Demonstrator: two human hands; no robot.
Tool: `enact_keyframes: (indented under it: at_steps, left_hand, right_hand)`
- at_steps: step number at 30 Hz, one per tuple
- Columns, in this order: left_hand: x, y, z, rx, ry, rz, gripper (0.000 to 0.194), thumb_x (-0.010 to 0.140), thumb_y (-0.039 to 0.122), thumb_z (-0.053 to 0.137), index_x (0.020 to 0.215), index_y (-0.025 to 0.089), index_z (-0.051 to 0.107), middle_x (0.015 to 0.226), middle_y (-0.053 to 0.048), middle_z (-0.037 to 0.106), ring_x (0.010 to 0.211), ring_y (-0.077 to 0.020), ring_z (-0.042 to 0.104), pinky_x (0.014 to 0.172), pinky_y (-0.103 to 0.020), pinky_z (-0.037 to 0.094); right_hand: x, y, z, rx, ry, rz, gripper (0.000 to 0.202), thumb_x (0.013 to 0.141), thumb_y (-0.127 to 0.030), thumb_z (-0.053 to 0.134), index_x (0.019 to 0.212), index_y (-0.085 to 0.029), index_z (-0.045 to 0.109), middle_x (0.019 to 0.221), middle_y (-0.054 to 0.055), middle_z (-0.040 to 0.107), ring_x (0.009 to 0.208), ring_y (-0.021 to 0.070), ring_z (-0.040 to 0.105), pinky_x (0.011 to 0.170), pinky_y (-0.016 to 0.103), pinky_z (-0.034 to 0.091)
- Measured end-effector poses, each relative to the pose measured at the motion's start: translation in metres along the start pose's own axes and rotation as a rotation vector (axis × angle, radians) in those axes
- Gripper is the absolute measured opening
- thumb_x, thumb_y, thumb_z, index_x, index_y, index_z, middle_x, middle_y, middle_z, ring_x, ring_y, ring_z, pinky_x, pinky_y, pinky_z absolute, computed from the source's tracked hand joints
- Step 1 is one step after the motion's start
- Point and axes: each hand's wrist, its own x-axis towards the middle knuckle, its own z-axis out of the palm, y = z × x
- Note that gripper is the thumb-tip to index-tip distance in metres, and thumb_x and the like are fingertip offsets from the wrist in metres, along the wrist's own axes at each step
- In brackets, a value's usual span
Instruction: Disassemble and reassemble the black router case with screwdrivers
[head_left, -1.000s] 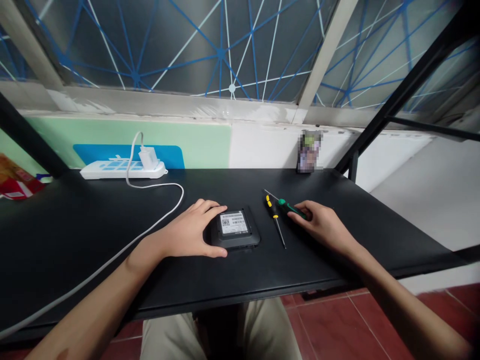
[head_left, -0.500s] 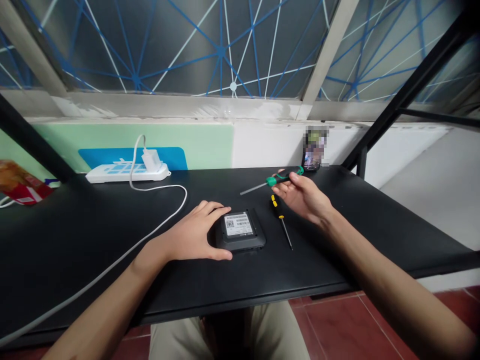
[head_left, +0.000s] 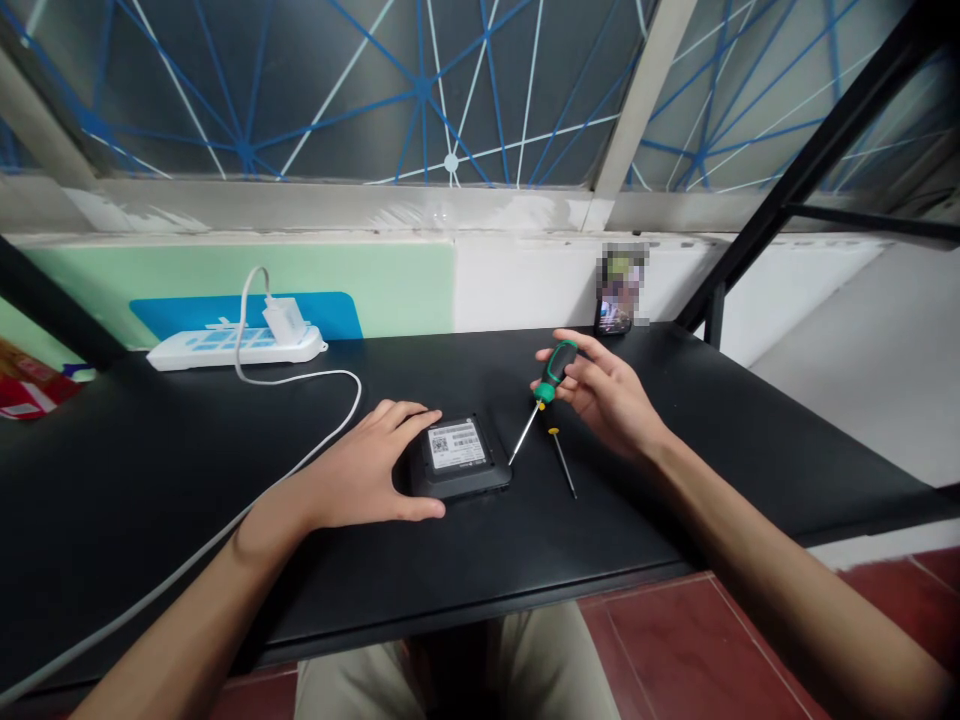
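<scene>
A flat black electronic box (head_left: 465, 485) with a white printed label (head_left: 456, 444) lies on the black table. My left hand (head_left: 375, 465) grips its left side, thumb along the front edge and fingers at the back edge. In my right hand (head_left: 604, 390) is a green-and-black screwdriver (head_left: 556, 370), held by the handle between thumb and fingers. Its shaft slants down to the left, with the tip at the box's right edge; whether it touches cannot be made out. A second screwdriver (head_left: 564, 465), black and yellow, lies just right of the box, its handle partly hidden behind my right hand.
A white power strip (head_left: 232, 348) with a plugged-in charger (head_left: 285, 320) stands at the back left. Its white cable (head_left: 330, 440) runs forward past my left arm. A phone (head_left: 616, 300) leans on the wall, and a red packet (head_left: 30, 385) sits far left.
My right hand has tilted the green-and-black screwdriver from nearly level to steeply downward, bringing its tip to the box's right side. My left hand stays on the box. The view has shifted slightly.
</scene>
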Motion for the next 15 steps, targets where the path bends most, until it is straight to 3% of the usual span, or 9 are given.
enact_keyframes:
  at_steps: [5,9,15]
  left_hand:
    - [0.000,0.001,-0.001,0.013,-0.025,-0.011,0.095,0.076,0.068,0.073,0.152,0.023,0.038,0.150,-0.014,0.045,0.135,-0.0385,0.042,0.113,-0.055,0.038]
    - [0.000,0.001,-0.001,-0.001,-0.013,-0.009,0.094,0.075,0.068,0.073,0.152,0.025,0.038,0.150,-0.012,0.046,0.134,-0.0388,0.043,0.112,-0.056,0.038]
    - [0.000,-0.001,0.000,0.019,-0.019,-0.005,0.096,0.075,0.070,0.072,0.152,0.025,0.037,0.150,-0.013,0.045,0.134,-0.0385,0.042,0.112,-0.055,0.038]
  right_hand:
    - [-0.004,0.000,-0.001,-0.180,0.100,-0.168,0.046,0.084,-0.028,0.059,0.129,-0.030,0.052,0.117,0.004,0.067,0.076,0.0165,0.073,0.080,0.040,0.061]
    - [-0.009,-0.003,-0.001,-0.261,0.062,-0.260,0.047,0.087,-0.035,0.060,0.133,-0.031,0.048,0.119,0.005,0.064,0.081,0.0187,0.072,0.079,0.040,0.062]
    - [-0.012,-0.005,0.001,-0.266,0.030,-0.284,0.049,0.085,-0.044,0.068,0.129,-0.030,0.051,0.114,0.006,0.065,0.078,0.0188,0.071,0.073,0.038,0.062]
